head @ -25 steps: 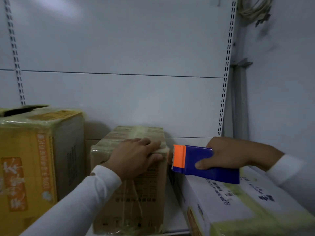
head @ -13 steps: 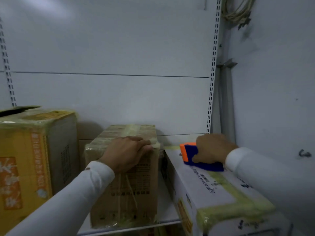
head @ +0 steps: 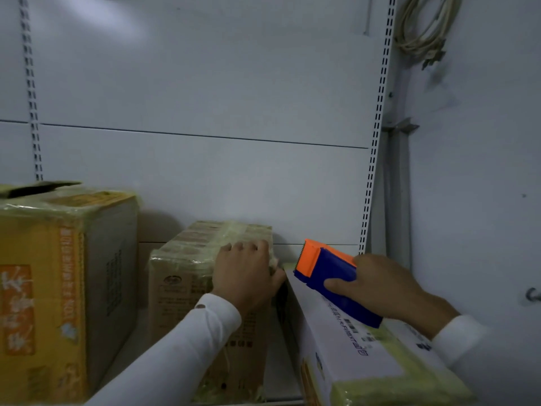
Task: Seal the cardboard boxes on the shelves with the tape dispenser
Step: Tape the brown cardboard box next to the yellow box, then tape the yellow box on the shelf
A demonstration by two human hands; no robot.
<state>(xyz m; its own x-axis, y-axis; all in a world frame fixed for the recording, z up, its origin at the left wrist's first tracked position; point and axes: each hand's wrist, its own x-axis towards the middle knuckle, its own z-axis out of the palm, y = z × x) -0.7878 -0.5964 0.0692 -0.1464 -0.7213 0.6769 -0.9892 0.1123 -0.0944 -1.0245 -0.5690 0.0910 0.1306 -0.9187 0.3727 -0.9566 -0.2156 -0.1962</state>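
Observation:
A brown cardboard box (head: 187, 276) wrapped in yellowish tape stands in the middle of the shelf. My left hand (head: 246, 273) rests on its upper right corner, fingers laid over the top edge. To its right lies a white box (head: 345, 341) with yellowish tape bands along its top. My right hand (head: 383, 285) grips a blue tape dispenser (head: 330, 276) with an orange head. The dispenser sits on the white box's far end, with its toothed edge tilted up and to the left.
A tall yellow box (head: 58, 282) with an open top flap stands at the left. White back panels with slotted uprights (head: 374, 136) close off the shelf. A grey side wall (head: 480, 171) is close on the right, with coiled cable (head: 427, 27) hanging at the top.
My right hand has brought the dispenser nearer, and its orange head now tilts up off the white box. My left hand has slid towards the brown box's right corner.

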